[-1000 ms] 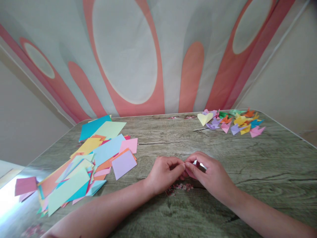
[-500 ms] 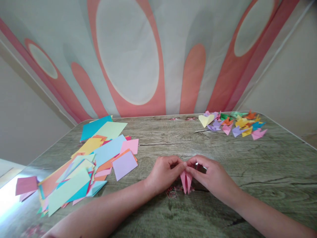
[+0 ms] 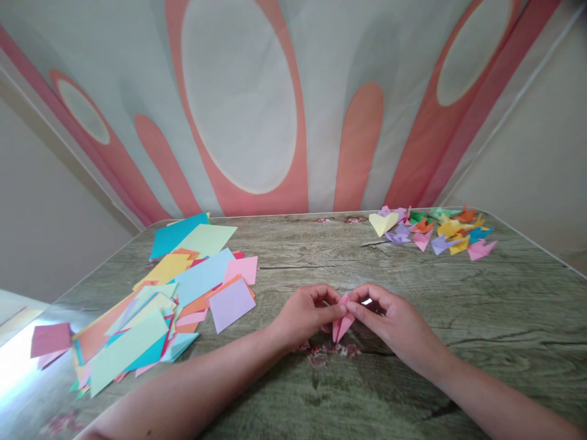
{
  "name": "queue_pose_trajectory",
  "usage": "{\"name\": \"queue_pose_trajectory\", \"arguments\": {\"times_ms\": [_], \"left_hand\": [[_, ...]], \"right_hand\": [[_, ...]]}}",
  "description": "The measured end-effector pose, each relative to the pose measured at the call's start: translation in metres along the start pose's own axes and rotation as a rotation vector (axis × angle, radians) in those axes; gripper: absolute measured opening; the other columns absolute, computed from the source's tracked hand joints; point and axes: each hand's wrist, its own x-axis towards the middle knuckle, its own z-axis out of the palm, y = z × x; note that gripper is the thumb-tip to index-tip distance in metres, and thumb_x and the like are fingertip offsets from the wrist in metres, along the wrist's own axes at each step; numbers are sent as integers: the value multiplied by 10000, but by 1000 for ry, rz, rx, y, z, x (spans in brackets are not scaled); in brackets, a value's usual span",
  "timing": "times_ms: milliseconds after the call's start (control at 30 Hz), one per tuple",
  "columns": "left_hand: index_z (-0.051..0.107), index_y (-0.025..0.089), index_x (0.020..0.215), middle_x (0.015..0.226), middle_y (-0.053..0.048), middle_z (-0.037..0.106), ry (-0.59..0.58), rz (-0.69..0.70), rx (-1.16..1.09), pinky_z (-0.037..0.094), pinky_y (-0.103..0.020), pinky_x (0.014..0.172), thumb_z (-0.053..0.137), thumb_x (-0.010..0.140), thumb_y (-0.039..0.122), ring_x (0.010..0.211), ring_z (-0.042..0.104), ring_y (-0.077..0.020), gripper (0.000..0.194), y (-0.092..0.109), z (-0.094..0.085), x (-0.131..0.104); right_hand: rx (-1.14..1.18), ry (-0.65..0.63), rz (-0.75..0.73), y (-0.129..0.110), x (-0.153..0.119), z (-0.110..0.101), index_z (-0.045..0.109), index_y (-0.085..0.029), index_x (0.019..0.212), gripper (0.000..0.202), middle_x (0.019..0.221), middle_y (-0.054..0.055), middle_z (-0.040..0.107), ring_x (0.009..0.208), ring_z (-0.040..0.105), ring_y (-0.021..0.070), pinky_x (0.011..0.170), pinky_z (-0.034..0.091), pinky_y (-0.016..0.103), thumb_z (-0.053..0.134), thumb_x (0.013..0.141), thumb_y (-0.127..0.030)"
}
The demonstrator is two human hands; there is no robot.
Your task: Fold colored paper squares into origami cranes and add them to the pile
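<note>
A small pink folded paper (image 3: pixel 342 325) is pinched between both my hands just above the wood-patterned table. My left hand (image 3: pixel 306 313) grips its left side with thumb and fingers. From the other side, my right hand (image 3: pixel 384 311) pinches its upper right edge. The paper narrows to a tip pointing down, and a dark fold line runs along it. Fingertips cover part of its upper half.
Loose coloured paper sheets (image 3: pixel 129 352) lie in an overlapping heap on the left, with a lilac square (image 3: pixel 232 304) nearest my left hand. Several small folded paper figures (image 3: pixel 448 228) and a pale yellow paper heart (image 3: pixel 383 223) stand at the back right. A patterned cloth (image 3: pixel 238 91) hangs behind the table.
The pink paper has turned and tilted between my fingers. Its two separate lower points now show as one narrower shape, and its top rises above my fingertips.
</note>
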Motion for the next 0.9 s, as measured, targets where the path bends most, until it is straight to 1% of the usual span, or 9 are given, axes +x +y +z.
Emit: {"name": "queue_pose_trajectory", "arguments": {"times_ms": [67,133,233,433,567,700,800,900], "left_hand": [[597,117,800,657,-7,592,7,7,23,401,-197,546,676,743,428,562,517,-85,325,1,-1,0],[600,115,784,676,-9,595,8,9,59,398,-193,559,680,739,418,582,514,-84,316,1,-2,0],[616,118,790,685,-6,597,-14,14,129,395,-195,571,673,744,399,604,515,-91,290,1,-5,-1],[642,117,799,681,7,578,-96,23,218,384,-197,597,613,785,359,614,486,-90,244,2,-11,-1],[640,123,802,654,21,555,-120,34,281,360,-191,580,572,810,351,598,464,-88,238,4,-13,-2],[640,126,790,664,20,551,-124,57,385,353,-192,585,557,814,343,619,466,-97,233,6,-12,-4],[627,128,773,653,27,531,-127,60,419,343,-187,577,543,820,353,612,451,-94,244,9,-11,-5],[620,129,775,650,29,520,-139,59,433,342,-182,576,531,827,356,618,450,-95,249,10,-10,-5]], "right_hand": [[-27,43,-53,1,0,0,595,-237,979,158,876,0,669,787,621,159,713,472,267,568,859,-335],[-78,49,-138,2,0,-1,597,-257,1027,175,888,-1,659,784,610,154,714,470,267,567,859,-298],[-175,-23,-246,2,1,-5,648,-251,939,116,861,9,651,806,599,164,736,466,280,555,871,-271],[-221,-153,-324,2,4,-13,660,-243,902,110,863,13,662,845,596,170,772,457,292,556,890,-275],[-226,-205,-333,2,5,-17,660,-236,871,85,836,-2,659,827,598,157,759,449,278,594,876,-289],[-233,-257,-286,2,5,-18,661,-233,829,87,815,-12,660,800,608,150,735,447,268,609,865,-292],[-218,-278,-268,4,5,-18,663,-235,844,85,829,-10,667,809,613,152,736,448,269,600,870,-285],[-193,-304,-281,4,6,-18,674,-239,844,94,835,-4,670,814,614,156,747,452,274,597,870,-286]]}}
